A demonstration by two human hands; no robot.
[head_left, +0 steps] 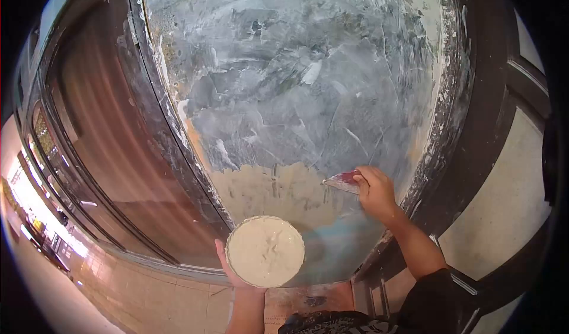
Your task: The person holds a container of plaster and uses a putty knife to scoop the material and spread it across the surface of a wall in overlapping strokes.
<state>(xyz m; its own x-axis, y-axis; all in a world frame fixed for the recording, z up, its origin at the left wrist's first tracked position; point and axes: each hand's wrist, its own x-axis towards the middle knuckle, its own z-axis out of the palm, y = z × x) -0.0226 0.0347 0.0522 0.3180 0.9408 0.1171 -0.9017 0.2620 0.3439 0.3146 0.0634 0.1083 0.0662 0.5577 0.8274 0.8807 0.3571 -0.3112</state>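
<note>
My right hand (377,195) is closed around a putty knife (342,181). Its blade points left and lies at or very near the wall panel (308,120), by the right part of a beige patch of putty (255,186). Lower down, my left hand (233,278) supports a round tub of putty (265,251) from its left side and underneath. Creamy beige putty fills the tub, with a few dents on its surface. Most of my left fingers are hidden by the tub. Above the patch, the panel is grey with whitish smears.
Dark wooden frames border the panel on both sides, with a brown door (130,132) at left and a dark panelled door (492,156) at right. White smears mark the frame edges. Tiled floor (160,298) lies below, and bright daylight enters at far left.
</note>
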